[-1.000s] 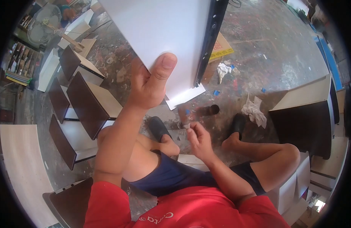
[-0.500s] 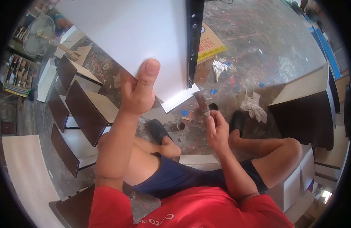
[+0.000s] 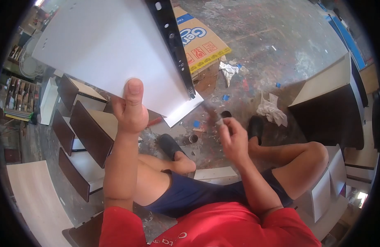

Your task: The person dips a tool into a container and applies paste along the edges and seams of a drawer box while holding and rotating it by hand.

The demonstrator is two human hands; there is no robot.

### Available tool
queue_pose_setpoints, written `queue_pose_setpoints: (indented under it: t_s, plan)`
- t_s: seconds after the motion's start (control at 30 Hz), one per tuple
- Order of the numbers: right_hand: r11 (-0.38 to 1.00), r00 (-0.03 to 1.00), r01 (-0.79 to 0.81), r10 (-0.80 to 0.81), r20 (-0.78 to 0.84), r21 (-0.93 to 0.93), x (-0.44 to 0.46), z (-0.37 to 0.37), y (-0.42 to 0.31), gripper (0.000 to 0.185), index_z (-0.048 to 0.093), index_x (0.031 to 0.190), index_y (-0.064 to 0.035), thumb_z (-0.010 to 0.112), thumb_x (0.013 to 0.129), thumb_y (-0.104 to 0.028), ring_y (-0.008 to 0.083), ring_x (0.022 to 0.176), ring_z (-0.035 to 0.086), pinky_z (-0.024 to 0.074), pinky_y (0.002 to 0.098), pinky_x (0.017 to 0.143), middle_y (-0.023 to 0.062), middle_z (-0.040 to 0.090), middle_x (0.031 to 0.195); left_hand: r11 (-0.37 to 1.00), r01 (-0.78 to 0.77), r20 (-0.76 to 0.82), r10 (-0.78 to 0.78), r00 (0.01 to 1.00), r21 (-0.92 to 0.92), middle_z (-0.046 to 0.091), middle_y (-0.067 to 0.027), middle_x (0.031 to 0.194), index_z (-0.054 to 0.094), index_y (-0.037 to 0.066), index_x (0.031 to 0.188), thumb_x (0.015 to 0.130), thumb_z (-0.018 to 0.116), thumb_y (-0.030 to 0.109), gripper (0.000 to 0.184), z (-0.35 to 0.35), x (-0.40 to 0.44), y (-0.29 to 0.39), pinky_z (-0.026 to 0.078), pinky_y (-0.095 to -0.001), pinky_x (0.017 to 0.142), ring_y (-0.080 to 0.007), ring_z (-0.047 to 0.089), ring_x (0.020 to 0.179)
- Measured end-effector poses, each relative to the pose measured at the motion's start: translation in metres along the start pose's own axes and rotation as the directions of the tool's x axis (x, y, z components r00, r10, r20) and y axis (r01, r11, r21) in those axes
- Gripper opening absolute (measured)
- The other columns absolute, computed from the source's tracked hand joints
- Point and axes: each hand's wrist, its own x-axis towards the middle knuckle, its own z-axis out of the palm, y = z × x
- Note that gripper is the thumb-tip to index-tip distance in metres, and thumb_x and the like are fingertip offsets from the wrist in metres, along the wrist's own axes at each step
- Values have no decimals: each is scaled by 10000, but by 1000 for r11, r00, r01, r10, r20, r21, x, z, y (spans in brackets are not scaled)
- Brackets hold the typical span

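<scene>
My left hand [image 3: 131, 108] grips the edge of a drawer [image 3: 103, 53], its thumb flat on the white side panel. A black metal slide rail [image 3: 172, 39] with holes runs along that panel, and a narrow white strip [image 3: 185, 110] shows at the drawer's near end. My right hand [image 3: 234, 140] pinches what looks like a paintbrush [image 3: 212, 111], brown and blurred by motion. Its tip is close to the strip's corner; whether they touch I cannot tell. Beyond the brush a small dark round container [image 3: 226, 114] stands on the floor.
A small can [image 3: 193, 139] stands by my foot. Behind the drawer is a cardboard box [image 3: 204, 49]. Dark-fronted drawers [image 3: 93, 131] line the left, and a dark cabinet piece [image 3: 328, 119] stands at right. A crumpled cloth [image 3: 272, 109] and blue scraps lie on the stained floor.
My left hand has shifted left and tilted the drawer, its top swinging left and uncovering more of the cardboard box. The brush has moved slightly left with my right hand.
</scene>
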Motion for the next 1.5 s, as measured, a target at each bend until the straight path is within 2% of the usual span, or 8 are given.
queue_pose_setpoints:
  t_s: [0.17, 0.27, 0.3, 0.4, 0.53, 0.8, 1.27, 1.5]
  plan:
    - [977, 983, 183, -180, 38, -104, -6, 10, -3, 145, 694, 1073, -8, 646, 1003, -125, 137, 722, 607, 494, 317, 673, 73, 640, 808, 1000, 19, 23, -18, 1000, -9, 611, -75, 1164, 579, -9, 1216, 1070, 608, 390, 426, -4, -1, -3, 453, -359, 982, -189, 575, 1079]
    - [999, 999, -29, 29, -23, -13, 9, -5, 1, 141, 696, 1070, -8, 649, 1008, -126, 134, 710, 606, 493, 314, 665, 68, 634, 782, 999, 35, 35, -35, 999, -8, 603, -102, 1255, 543, -22, 1309, 1075, 585, 420, 501, -6, -2, -5, 450, -381, 1031, -220, 580, 1157]
    - [993, 995, -93, 91, -30, -69, 13, -14, -3, 170, 719, 1068, -23, 688, 985, -168, 259, 767, 708, 541, 373, 709, 147, 713, 883, 999, 40, 36, -40, 999, -8, 601, -111, 1285, 531, -26, 1340, 1077, 578, 429, 528, -7, -2, -5, 449, -388, 1048, -230, 581, 1183]
    - [999, 1000, -22, 22, -18, 29, 9, -14, -1, 146, 695, 1072, -2, 655, 1011, -128, 121, 705, 599, 489, 300, 656, 66, 627, 771, 999, 47, 38, -47, 998, -4, 593, -138, 1377, 496, -39, 1434, 1082, 556, 459, 612, -11, -3, -8, 446, -410, 1097, -260, 586, 1261]
    - [992, 994, 107, -105, 19, -74, 3, -2, -5, 155, 697, 1060, -4, 656, 1008, -145, 153, 738, 651, 513, 326, 703, 95, 675, 812, 997, 58, -1, -58, 998, -53, 546, -131, 1459, 425, -29, 1521, 1065, 613, 410, 660, -24, -6, -19, 433, -428, 1142, -258, 557, 1329]
    - [998, 997, -52, 54, -55, 37, 21, -20, 10, 177, 705, 1062, -25, 660, 990, -180, 282, 765, 688, 536, 378, 724, 155, 688, 889, 999, 35, -16, -36, 999, -16, 534, -152, 1465, 420, -34, 1523, 1029, 618, 526, 772, -12, -2, -9, 440, -446, 1134, -287, 553, 1331]
    - [971, 988, -154, 157, -2, 183, 30, -19, 28, 205, 661, 1082, -15, 597, 1053, -208, 211, 721, 653, 515, 354, 706, 129, 678, 816, 996, 28, -321, -1, 947, 81, 400, -143, 1610, 329, -22, 1591, 925, 677, 714, 1052, 38, -10, 14, 312, -468, 1246, -301, 402, 1478]
    - [951, 987, -158, 149, 54, 265, 25, 1, 35, 225, 636, 1088, -15, 588, 1067, -234, 191, 696, 636, 506, 348, 692, 107, 659, 757, 963, 26, -338, 68, 939, 268, 472, -193, 1515, 358, -96, 1531, 975, 679, 638, 975, 29, -13, 5, 385, -430, 1174, -279, 494, 1363]
